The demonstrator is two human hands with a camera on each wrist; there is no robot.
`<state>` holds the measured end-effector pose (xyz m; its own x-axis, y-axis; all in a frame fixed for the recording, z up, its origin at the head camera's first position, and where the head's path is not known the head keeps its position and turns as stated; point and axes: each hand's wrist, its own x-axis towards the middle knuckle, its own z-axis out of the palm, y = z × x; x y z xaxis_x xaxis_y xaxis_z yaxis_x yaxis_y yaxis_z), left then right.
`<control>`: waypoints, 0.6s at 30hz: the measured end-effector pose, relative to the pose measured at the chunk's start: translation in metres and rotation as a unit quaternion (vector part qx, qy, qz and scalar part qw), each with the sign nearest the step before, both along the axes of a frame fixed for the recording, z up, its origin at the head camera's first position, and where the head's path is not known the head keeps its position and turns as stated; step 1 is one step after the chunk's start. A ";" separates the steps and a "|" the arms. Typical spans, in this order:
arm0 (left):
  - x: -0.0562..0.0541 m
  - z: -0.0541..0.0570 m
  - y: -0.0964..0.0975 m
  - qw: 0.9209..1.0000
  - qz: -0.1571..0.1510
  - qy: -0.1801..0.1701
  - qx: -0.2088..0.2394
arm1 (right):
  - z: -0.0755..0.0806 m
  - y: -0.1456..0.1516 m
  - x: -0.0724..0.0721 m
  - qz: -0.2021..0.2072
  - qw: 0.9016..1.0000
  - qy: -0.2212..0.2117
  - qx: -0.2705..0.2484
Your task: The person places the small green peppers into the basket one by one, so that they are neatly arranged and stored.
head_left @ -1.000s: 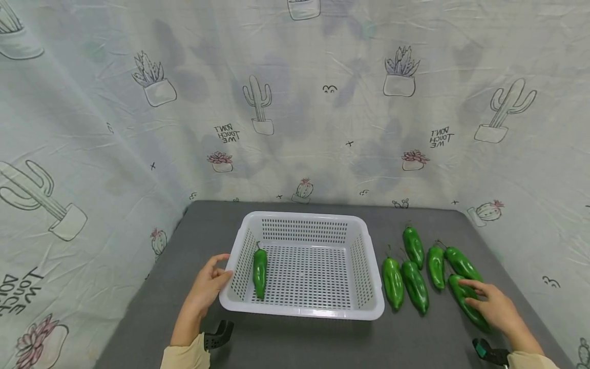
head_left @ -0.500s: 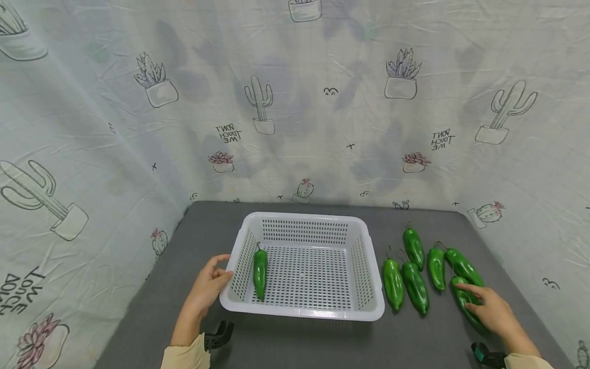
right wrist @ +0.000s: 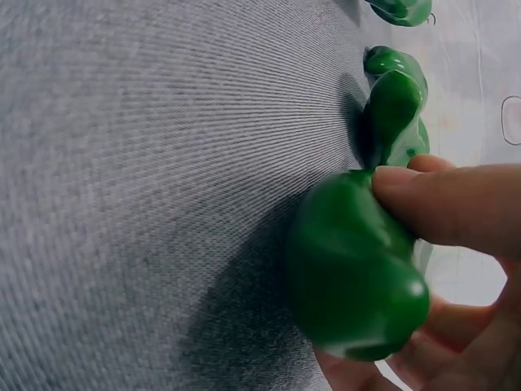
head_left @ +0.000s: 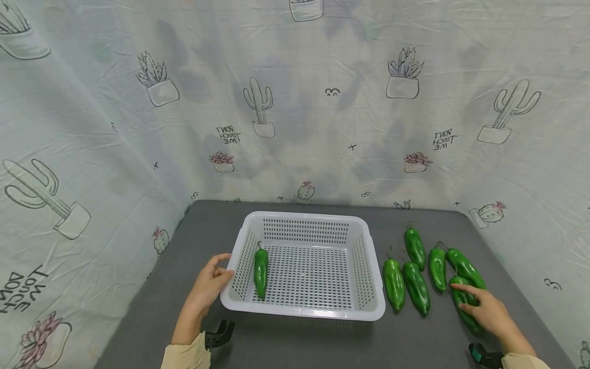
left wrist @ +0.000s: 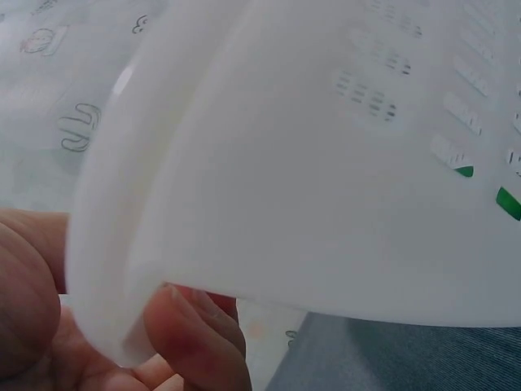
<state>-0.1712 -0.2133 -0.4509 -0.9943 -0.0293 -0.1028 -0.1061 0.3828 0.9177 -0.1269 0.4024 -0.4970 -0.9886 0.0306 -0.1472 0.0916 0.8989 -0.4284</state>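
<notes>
A white perforated plastic basket (head_left: 301,311) stands in the middle of the table in the head view. My left hand (head_left: 208,283) holds its left rim; up close in the left wrist view, the fingers (left wrist: 195,338) curl around the rim's edge. One green pepper (head_left: 260,274) lies inside, along the basket's left side. At the right, my right hand (head_left: 490,312) grips another green pepper (right wrist: 350,269), thumb on one side and fingers around the other. The hand hides part of that pepper, and whether it is off the table I cannot tell.
Several more green peppers lie right of the basket, among them a lighter one (head_left: 394,284) beside its wall and one (head_left: 465,266) close to my right hand. A patterned cloth (head_left: 295,102) hangs behind the grey table (head_left: 299,343).
My right hand has shifted slightly left, and the pepper in it has turned a little, its lower end swinging left. The left hand and basket stay where they were.
</notes>
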 end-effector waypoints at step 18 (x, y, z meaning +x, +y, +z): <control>0.002 0.001 0.000 1.000 0.002 0.001 0.005 | 0.020 -0.008 0.007 0.010 0.998 0.060 -0.011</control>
<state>-0.1693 -0.2133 -0.4502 -0.9944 -0.0314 -0.1006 -0.1051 0.3735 0.9217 -0.1203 0.3942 -0.4772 -0.9996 0.0079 -0.0275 0.0196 0.8901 -0.4554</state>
